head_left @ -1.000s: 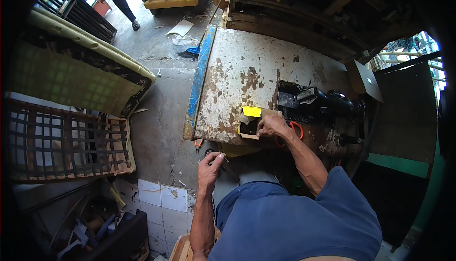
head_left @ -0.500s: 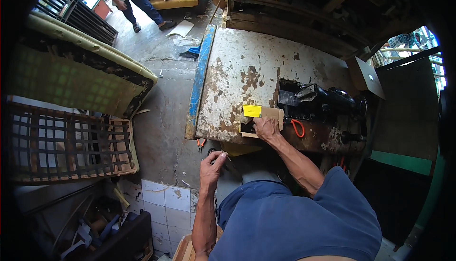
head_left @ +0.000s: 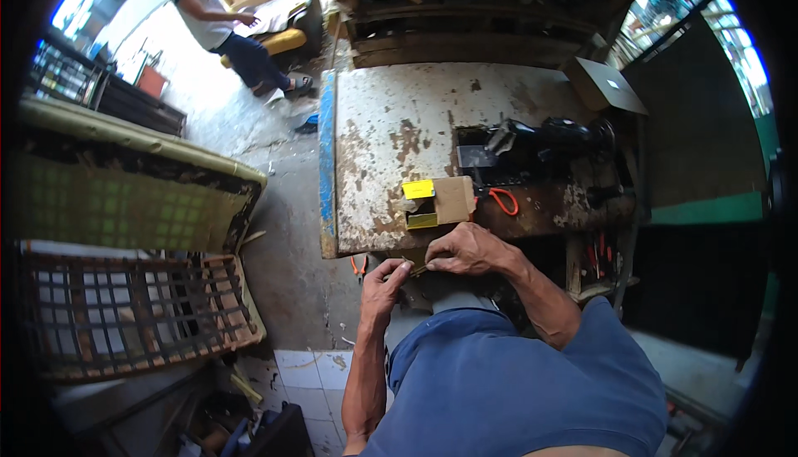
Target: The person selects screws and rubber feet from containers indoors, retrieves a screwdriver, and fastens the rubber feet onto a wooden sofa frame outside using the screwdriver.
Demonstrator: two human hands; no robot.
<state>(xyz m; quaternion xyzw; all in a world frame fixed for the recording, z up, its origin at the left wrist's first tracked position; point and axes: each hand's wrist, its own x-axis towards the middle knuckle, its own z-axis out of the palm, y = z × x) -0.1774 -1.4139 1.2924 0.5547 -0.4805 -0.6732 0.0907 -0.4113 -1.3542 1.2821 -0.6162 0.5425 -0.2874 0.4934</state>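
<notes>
My left hand [head_left: 384, 289] and my right hand [head_left: 465, 251] are close together below the near edge of the weathered white bench [head_left: 382, 95]. Both pinch at something small and thin, too small to identify. Just beyond them, an open cardboard box [head_left: 451, 199] with a yellow label lies on the bench, beside orange-handled scissors [head_left: 504, 202]. A black sewing machine [head_left: 549, 148] is set into the bench at the right. Orange-handled pliers [head_left: 359, 264] show below the bench's left front corner.
An upholstered panel [head_left: 133, 162] and a webbed wooden frame [head_left: 133, 307] stand at my left. Another person [head_left: 212, 20] is near a yellow cushioned seat [head_left: 283, 41] at the back left. A folded cardboard box [head_left: 603, 83] and a dark panel [head_left: 698, 124] are at the right.
My right hand has left the cardboard box and moved down beside my left hand. The other person has moved and now has both arms out. The view has shifted.
</notes>
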